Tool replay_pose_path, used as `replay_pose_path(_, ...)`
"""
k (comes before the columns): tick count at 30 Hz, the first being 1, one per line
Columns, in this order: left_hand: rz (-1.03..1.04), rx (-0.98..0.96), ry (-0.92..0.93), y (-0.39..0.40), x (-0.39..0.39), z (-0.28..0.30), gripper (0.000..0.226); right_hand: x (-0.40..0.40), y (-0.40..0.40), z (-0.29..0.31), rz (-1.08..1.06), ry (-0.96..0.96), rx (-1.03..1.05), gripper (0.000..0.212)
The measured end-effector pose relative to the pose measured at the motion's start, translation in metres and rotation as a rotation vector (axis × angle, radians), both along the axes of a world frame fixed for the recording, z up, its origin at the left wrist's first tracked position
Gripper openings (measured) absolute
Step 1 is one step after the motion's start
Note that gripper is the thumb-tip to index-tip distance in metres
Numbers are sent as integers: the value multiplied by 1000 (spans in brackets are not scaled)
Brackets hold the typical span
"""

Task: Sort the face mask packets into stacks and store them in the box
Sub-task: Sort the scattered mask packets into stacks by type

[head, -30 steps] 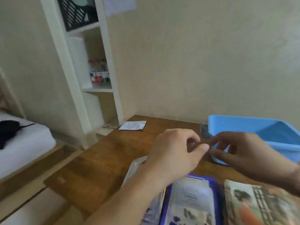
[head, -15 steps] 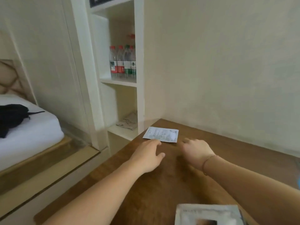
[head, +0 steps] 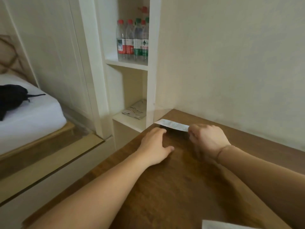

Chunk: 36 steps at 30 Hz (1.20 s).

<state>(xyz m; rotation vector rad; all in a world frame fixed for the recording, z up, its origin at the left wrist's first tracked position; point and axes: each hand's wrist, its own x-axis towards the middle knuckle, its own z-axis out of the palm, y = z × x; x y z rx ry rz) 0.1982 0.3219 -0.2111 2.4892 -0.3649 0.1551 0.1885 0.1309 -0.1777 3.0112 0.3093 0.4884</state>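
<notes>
A white face mask packet (head: 173,125) is at the far left corner of the wooden table (head: 173,187). My right hand (head: 207,139) pinches its right end and lifts it, so the packet tilts off the wood. My left hand (head: 155,147) lies flat on the table just in front of the packet, fingers relaxed and holding nothing. The corner of another white packet (head: 219,225) shows at the bottom edge. The box is out of view.
A white shelf unit (head: 130,63) stands left of the table, with several water bottles (head: 133,40) and a folded paper (head: 136,109) on its shelves. A bed with a black item (head: 11,98) lies at far left. The wall runs along the table's far side.
My view swung left, away from the blue box and the packet stacks. Both hands reached the far corner; my right hand took the packet's end and raised it off the table.
</notes>
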Motion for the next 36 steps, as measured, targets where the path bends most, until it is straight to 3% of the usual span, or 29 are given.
replay_pose_path(2, 129, -353, 57, 5, -4, 4, 107, -19, -3, 13, 63, -99, 368, 12)
replay_pose_path(4, 184, -675, 211, 10, -9, 11, 119, -38, -7, 29, 51, -170, 709, 8)
replay_pose_path(5, 144, -839, 329, 10, -12, 14, 116, -47, -10, 36, 15, -158, 846, 8)
replay_pose_path(7, -23, -1117, 597, 6, -26, 21, 87, -66, -17, 44, -60, -61, 1120, 8)
replay_pose_path(9, -138, -1174, 719, -1, -43, 29, 47, -84, -24, 47, -119, 19, 1326, 8)
replay_pose_path(13, -164, -1094, 677, -16, -76, 46, 28, -126, -40, 61, -200, 77, 1391, 11)
replay_pose_path(17, -333, -930, 623, -42, -121, 88, 28, -205, -68, 101, -216, 104, 1161, 4)
replay_pose_path(20, -560, -850, 607, -97, -173, 129, 28, -298, -110, 131, -167, 101, 1113, 16)
replay_pose_path(24, -723, -720, 468, -204, -254, 157, 4, -429, -176, 140, -282, 9, 1177, 29)
replay_pose_path(30, -917, -223, 254, -351, -365, 129, 13, -584, -244, 95, -572, -52, 1253, 39)
replay_pose_path(36, -966, 176, 256, -399, -401, 78, 15, -624, -281, 47, -746, 139, 1159, 38)
